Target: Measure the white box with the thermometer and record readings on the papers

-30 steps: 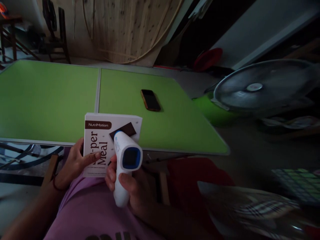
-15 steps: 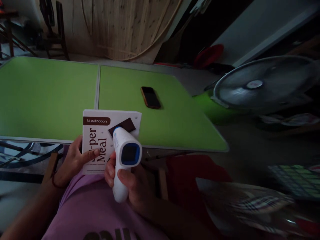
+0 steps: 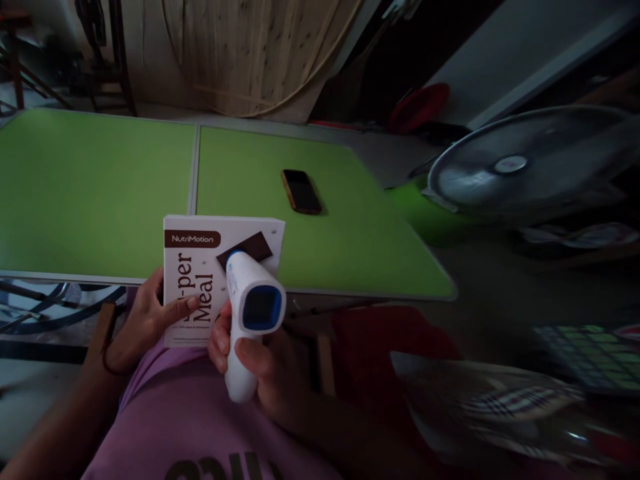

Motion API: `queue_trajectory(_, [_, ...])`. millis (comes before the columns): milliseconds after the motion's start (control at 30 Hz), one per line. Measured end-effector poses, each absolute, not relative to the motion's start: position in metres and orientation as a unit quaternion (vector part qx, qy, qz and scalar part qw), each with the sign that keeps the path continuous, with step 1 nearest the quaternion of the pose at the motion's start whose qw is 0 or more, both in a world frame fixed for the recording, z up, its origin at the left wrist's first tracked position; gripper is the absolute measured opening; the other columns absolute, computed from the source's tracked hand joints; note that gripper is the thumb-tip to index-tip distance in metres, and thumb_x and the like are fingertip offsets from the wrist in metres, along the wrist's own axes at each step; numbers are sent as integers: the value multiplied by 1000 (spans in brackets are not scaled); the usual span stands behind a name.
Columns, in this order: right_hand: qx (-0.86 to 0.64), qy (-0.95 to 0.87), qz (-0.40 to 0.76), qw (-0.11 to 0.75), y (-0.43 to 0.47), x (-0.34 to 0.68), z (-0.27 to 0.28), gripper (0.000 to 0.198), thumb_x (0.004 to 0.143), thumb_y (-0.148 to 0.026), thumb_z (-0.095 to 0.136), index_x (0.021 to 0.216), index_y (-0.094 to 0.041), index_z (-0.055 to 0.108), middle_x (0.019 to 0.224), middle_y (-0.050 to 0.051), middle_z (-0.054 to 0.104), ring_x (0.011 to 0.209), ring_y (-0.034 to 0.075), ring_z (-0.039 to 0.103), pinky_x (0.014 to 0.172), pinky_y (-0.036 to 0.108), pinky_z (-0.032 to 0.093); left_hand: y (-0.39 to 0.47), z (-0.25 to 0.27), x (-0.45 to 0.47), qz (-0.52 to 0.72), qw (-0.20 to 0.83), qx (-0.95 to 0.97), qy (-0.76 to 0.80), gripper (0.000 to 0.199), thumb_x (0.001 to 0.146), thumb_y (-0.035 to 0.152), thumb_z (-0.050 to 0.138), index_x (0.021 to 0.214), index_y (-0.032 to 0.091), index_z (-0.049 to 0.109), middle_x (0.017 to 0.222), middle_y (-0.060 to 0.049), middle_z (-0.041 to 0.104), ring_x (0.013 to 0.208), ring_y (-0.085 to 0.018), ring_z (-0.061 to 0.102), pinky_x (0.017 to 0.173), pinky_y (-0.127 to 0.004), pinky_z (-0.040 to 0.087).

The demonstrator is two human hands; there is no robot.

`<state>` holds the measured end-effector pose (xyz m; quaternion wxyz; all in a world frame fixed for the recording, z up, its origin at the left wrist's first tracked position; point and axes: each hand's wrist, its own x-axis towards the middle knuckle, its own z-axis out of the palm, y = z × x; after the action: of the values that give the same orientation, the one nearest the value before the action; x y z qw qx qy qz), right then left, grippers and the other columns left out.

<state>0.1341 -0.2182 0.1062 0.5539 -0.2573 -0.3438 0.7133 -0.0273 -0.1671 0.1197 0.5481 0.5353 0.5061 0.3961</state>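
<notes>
A white box (image 3: pixel 193 267) with brown "NutriMotion" lettering stands upright near the table's front edge. My left hand (image 3: pixel 153 313) grips its lower left side, thumb across the front and the other fingers hidden behind. Wrapped around the handle of a white infrared thermometer (image 3: pixel 243 380) is my right hand (image 3: pixel 255 360). The thermometer's blue-ringed nose points at the box front, and its blue-framed screen faces me, looking dark. I cannot tell whether the nose touches the box.
The green folding table (image 3: pixel 100 187) spans ahead, with a phone (image 3: pixel 301 192) lying on its right half. Beyond its right end are a large metal lid or pan (image 3: pixel 550 160) and a green tub (image 3: pixel 425 210). A red seat (image 3: pixel 390 347) and a plastic bag (image 3: pixel 480 393) are at lower right.
The view has shifted very slightly, so the table and phone appear a little higher. Both hands keep their holds on the box and thermometer.
</notes>
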Motion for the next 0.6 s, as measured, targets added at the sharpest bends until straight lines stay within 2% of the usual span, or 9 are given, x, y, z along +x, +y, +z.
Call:
queue_trajectory(267, [-268, -339, 711, 555, -219, 133, 105, 33, 72, -49, 76, 75, -21, 57, 63, -5, 53, 52, 8, 45, 53, 26, 35, -165, 112, -31, 403, 566, 536, 479, 54, 70, 45, 83, 112, 17, 63, 110, -9, 73, 99, -32, 69, 71, -35, 57])
queue_trajectory(467, [-252, -334, 712, 564, -219, 135, 102, 29, 75, -45, 75, 79, -22, 58, 66, -5, 55, 54, 9, 46, 55, 27, 38, -165, 102, -33, 409, 568, 550, 455, 46, 75, 40, 82, 113, 20, 65, 107, -7, 73, 95, -28, 70, 68, -30, 57])
queue_trajectory(600, [-252, -344, 710, 560, -220, 139, 102, 26, 78, -44, 73, 83, -23, 59, 68, -4, 56, 56, 10, 48, 55, 28, 40, -162, 96, -30, 434, 550, 567, 432, 43, 76, 40, 82, 111, 21, 66, 103, -6, 73, 92, -27, 70, 72, -32, 57])
